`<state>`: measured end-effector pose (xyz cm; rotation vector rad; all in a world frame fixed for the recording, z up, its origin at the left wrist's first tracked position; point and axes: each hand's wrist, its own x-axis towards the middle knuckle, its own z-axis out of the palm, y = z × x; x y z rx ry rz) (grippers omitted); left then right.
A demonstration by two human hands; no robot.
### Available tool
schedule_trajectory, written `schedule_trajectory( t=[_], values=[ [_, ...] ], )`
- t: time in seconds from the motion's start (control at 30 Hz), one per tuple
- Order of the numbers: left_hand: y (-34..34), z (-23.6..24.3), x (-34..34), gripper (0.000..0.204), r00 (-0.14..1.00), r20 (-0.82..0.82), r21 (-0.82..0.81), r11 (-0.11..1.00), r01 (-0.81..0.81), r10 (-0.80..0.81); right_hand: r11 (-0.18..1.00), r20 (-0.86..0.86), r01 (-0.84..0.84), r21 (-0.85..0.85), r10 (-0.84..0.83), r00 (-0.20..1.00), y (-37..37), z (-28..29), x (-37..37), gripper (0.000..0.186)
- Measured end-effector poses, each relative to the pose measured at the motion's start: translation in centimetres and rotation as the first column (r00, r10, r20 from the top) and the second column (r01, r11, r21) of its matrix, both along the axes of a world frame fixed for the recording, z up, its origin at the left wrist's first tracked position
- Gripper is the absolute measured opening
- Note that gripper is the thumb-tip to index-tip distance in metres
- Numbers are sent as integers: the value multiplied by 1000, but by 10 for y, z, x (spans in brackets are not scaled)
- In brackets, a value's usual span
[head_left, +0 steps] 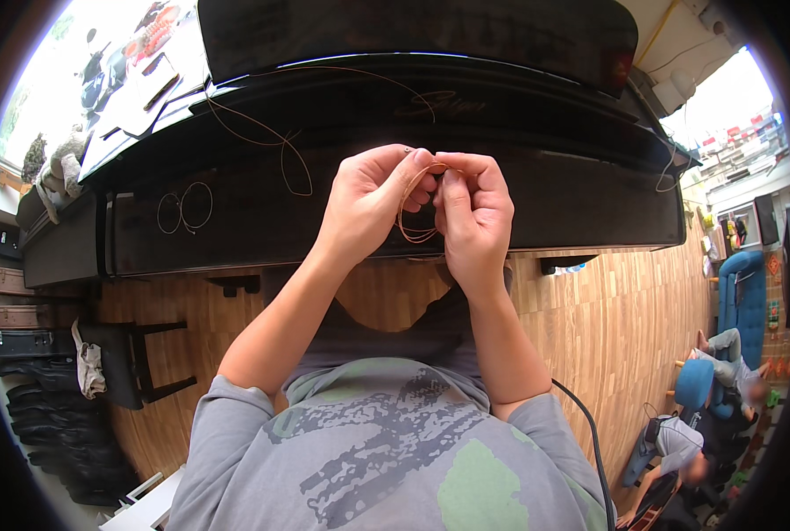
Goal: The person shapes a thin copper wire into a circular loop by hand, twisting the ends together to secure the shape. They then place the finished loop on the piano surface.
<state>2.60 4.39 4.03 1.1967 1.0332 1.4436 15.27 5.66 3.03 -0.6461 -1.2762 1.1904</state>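
My left hand point(373, 195) and my right hand point(478, 208) are raised close together over the black piano's closed lid. Between them is a coiled copper-coloured guitar string point(419, 235), its loops hanging below the fingers. Both hands pinch the coil near its top, thumbs against fingertips. A tiny end piece point(408, 150) shows by the left thumb. On the lid to the left lies a thin silvery string point(183, 209) wound into two small loops. Another loose copper-coloured string point(304, 168) curls across the lid beyond my left hand.
The black piano point(545, 208) spans the space before me. Papers point(134, 106) and a plush toy point(65, 164) are at its left end. A black stool point(125, 363) and dark cases point(19, 341) stand left. Two people point(678, 442) sit at the lower right, near a blue sofa point(742, 292).
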Motion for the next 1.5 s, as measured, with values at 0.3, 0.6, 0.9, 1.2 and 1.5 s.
schedule_trajectory(
  t=[0.3, 0.6, 0.9, 1.2, 1.5],
  values=[
    [-5, 1, 7, 22, 995, -29, -9, 996, -93, 93, 926, 310, 184, 329, -290, 905, 3, -2, 2, 10],
    [4, -9, 3, 18, 961, 250, 14, 992, -123, 116, 988, 215, -18, -156, 52, 975, 2, 1, 12, 18],
    [4, -8, 1, 20, 969, 194, -3, 987, -158, 155, 974, 237, -159, -159, 194, 952, 11, 2, 23, 20],
    [1, -7, 6, 20, 907, 404, -62, 993, -102, 118, 759, -128, -457, -465, 453, 882, 13, 1, 26, 19],
    [5, -1, 0, 16, 948, 286, -93, 988, -120, 141, 863, -24, -365, -348, 381, 924, 11, -3, 20, 25]
  ],
)
